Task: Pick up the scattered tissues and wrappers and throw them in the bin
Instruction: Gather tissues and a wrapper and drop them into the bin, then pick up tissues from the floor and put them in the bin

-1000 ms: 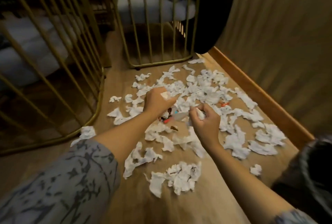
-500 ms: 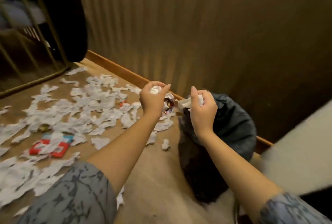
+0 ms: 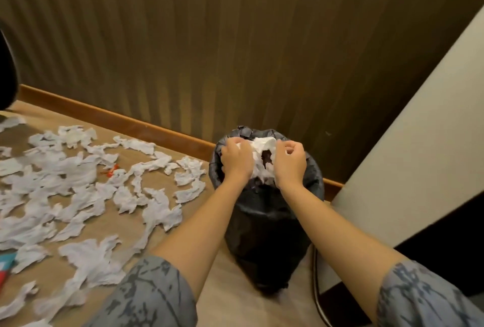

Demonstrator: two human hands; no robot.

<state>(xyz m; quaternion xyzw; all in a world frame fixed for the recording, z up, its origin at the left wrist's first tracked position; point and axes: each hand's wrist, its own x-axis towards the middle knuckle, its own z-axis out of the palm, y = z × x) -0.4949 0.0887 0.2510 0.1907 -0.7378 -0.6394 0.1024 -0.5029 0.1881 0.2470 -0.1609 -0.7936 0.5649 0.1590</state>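
Note:
A bin lined with a black bag (image 3: 264,232) stands on the floor against the wall. My left hand (image 3: 235,160) and my right hand (image 3: 290,163) hover side by side right over its mouth, fingers curled. A wad of white tissues (image 3: 262,143) bunches between the two hands and hangs down into the opening. Many torn white tissues (image 3: 78,172) lie scattered over the floor to the left of the bin. Among them sits a small red wrapper scrap (image 3: 111,171), and a blue and red wrapper (image 3: 5,267) shows at the left edge.
A ribbed brown wall with a wooden baseboard (image 3: 131,123) runs behind the bin. A pale slanted panel (image 3: 419,143) rises close on the right, with a thin metal curve (image 3: 318,300) at its foot. A black rounded object (image 3: 5,77) shows at the far left.
The view swung right from the tissue pile to the bin. Both hands carried their tissues from the floor to directly over the bin's mouth and came closer together.

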